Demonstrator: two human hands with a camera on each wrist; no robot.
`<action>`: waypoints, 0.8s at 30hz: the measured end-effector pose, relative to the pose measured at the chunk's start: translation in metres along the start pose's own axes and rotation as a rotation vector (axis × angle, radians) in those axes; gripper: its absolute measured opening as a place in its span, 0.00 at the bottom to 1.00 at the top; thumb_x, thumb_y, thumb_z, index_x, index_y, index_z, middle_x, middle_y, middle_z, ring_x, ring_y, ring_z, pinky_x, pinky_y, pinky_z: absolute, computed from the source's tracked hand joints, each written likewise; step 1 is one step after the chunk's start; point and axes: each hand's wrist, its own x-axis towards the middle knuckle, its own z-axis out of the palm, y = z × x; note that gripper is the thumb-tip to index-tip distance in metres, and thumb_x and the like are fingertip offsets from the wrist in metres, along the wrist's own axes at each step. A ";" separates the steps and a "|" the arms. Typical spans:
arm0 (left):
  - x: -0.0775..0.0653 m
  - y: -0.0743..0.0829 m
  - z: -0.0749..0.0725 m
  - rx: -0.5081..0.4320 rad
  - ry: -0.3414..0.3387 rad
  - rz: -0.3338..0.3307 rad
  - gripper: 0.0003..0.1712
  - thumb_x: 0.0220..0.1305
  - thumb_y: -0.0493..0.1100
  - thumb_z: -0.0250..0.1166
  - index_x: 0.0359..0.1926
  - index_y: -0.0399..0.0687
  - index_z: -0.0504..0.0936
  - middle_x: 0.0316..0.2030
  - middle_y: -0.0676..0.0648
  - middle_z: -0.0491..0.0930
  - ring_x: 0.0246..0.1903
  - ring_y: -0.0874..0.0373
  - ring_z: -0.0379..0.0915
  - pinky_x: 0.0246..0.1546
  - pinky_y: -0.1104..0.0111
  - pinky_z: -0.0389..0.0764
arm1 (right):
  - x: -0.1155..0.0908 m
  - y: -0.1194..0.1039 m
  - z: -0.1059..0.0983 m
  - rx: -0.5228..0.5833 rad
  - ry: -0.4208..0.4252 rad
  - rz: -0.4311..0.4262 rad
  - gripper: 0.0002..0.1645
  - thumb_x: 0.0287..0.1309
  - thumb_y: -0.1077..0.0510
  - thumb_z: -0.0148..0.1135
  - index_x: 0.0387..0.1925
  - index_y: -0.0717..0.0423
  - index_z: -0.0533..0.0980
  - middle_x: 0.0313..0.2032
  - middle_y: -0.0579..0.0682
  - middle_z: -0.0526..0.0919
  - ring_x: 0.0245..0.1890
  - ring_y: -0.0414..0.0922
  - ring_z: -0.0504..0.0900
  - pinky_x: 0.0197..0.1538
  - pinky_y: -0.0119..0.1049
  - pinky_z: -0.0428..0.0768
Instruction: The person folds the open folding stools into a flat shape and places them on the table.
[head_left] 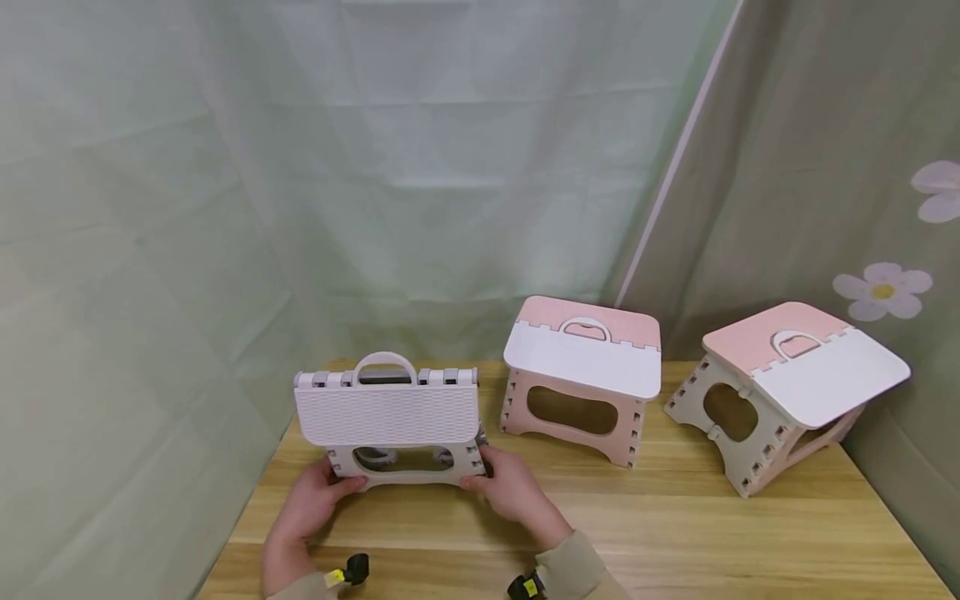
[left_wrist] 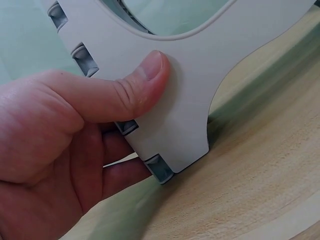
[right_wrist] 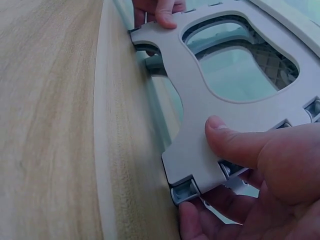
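The left hand (head_left: 311,500) and the right hand (head_left: 513,485) both grasp the white folding stool (head_left: 386,417) near its lower corners — each thumb lies in front. This stool is at the left side of the wooden table (head_left: 420,525), its handle upward — two pink-and-white stools (head_left: 585,362) are to its right.

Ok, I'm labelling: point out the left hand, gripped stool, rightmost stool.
Left hand (head_left: 310,502): head view, middle of hand.
Gripped stool (head_left: 386,417): head view, textured panel.
Rightmost stool (head_left: 812,386): head view, white seat half.
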 end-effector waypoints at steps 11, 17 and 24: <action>0.004 0.000 -0.001 -0.009 0.018 -0.002 0.19 0.69 0.42 0.74 0.54 0.33 0.82 0.49 0.43 0.86 0.45 0.56 0.78 0.50 0.67 0.78 | 0.005 -0.001 -0.001 -0.025 0.019 -0.023 0.25 0.65 0.48 0.76 0.59 0.55 0.83 0.49 0.47 0.89 0.49 0.44 0.84 0.55 0.49 0.82; -0.002 -0.003 0.000 -0.026 0.031 0.012 0.18 0.67 0.39 0.76 0.51 0.32 0.83 0.45 0.44 0.87 0.40 0.60 0.78 0.46 0.68 0.79 | -0.001 -0.002 0.000 -0.035 -0.001 -0.034 0.22 0.63 0.48 0.78 0.54 0.54 0.85 0.45 0.43 0.90 0.45 0.41 0.84 0.51 0.45 0.82; -0.001 0.003 -0.004 -0.079 0.080 0.035 0.36 0.64 0.41 0.79 0.66 0.29 0.74 0.57 0.35 0.82 0.53 0.50 0.80 0.49 0.70 0.80 | -0.006 -0.003 -0.021 0.019 -0.021 0.037 0.24 0.60 0.49 0.81 0.47 0.58 0.79 0.39 0.48 0.84 0.40 0.45 0.80 0.43 0.44 0.79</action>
